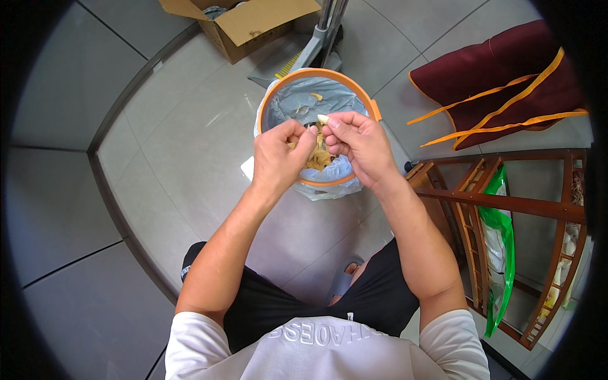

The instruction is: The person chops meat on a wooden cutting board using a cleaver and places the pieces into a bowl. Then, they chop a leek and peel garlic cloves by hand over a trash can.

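My right hand pinches a pale peeled piece, apparently a garlic clove, between thumb and fingertips. Close beside it, my left hand is curled with thumb and forefinger pressed together. Whether a scrap of skin is between those fingertips is too small to tell. Both hands are over a round waste bin with an orange rim, lined with a pale plastic bag. Yellowish peelings lie inside the bin, partly hidden by my hands. One small yellow scrap clings to the liner near the far side.
Beyond the bin stand a dustpan with a yellow-toothed edge, metal handles and an open cardboard box. A brown wooden rack holding a green-and-white bag is at right. Above it lies a maroon apron. Grey cabinets line the left.
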A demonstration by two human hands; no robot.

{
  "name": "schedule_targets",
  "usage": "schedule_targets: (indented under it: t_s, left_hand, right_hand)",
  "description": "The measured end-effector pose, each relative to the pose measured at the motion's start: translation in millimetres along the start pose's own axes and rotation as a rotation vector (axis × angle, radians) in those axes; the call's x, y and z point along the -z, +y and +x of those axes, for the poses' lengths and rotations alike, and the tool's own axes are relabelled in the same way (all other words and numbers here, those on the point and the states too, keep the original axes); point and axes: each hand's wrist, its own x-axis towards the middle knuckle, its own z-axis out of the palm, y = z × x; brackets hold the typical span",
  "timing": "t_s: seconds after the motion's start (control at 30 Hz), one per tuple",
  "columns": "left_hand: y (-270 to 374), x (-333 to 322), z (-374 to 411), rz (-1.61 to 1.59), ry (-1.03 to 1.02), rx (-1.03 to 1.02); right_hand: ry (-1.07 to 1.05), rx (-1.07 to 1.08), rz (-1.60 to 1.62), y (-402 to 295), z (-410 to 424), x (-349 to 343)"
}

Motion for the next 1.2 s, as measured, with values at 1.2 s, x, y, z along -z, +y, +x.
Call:
schedule_targets:
  t_s: [1.2]
  left_hand:
    - [-0.6, -4.4, -3.1, 0.06, -0.006, -0.299]
  right_hand:
    - [0.151, 0.195, -0.547, -1.3, -7.0, -12.4]
